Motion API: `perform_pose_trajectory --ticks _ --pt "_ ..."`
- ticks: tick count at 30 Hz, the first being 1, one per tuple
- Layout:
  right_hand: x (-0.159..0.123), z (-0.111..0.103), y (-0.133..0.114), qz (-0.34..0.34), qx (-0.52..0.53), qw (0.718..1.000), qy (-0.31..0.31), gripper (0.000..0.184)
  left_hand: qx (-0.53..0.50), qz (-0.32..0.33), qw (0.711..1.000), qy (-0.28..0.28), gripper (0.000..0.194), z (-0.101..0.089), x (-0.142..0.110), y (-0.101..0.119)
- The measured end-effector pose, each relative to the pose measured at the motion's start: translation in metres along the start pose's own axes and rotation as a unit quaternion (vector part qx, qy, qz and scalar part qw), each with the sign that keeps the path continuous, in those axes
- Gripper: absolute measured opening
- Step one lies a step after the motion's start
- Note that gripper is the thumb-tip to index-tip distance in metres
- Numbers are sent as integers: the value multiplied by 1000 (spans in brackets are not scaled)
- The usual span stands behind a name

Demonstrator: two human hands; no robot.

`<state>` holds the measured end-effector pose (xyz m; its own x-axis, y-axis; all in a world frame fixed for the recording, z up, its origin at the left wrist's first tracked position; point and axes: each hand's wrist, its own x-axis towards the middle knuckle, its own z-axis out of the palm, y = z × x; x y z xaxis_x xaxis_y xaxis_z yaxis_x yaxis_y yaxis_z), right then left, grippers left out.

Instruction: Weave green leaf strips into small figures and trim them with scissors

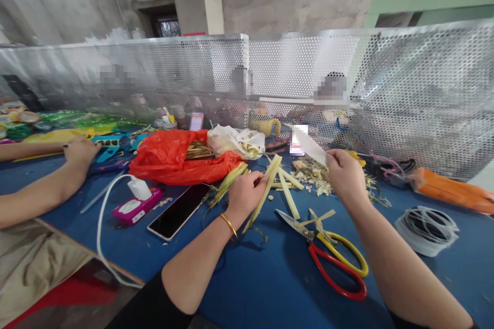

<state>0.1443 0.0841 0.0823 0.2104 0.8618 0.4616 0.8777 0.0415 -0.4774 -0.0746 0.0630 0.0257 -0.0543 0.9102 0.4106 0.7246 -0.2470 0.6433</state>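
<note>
My left hand [249, 195], a gold bangle at its wrist, is closed on a pale yellow-green strip of dried husk [266, 190] that slants down past the fingers. In my right hand [347, 175], raised to the right, a whitish flat strip [312, 148] is pinched; its material I cannot make out. Between my forearms lie scissors [297, 226] with one red and one yellow handle, the blades slightly apart. A knotted husk piece [318, 220] rests over them. Loose husk strips [288, 195] and a heap of shreds [318, 177] lie beyond.
A red plastic bag [165, 159], white bag [235, 139], phone [179, 213] and magenta socket block [137, 208] stand left. Rightward are a wire coil [426, 231] and orange packet [451, 190]. A perforated metal screen [173, 72] runs behind; a co-worker's arm [57, 185] rests far left.
</note>
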Motion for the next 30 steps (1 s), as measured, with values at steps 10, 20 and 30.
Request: perform_pose_trajectory --ticks 10,20,30 --pt "-1 9 5 -57 -45 991 -111 29 -34 36 998 30 25 4 -8 5" --pt "-36 51 -29 -15 385 908 -162 19 -189 2 982 -26 25 3 -10 10" --pt "-34 41 -32 -21 513 833 -205 45 -513 -205 821 -144 19 6 -4 10"
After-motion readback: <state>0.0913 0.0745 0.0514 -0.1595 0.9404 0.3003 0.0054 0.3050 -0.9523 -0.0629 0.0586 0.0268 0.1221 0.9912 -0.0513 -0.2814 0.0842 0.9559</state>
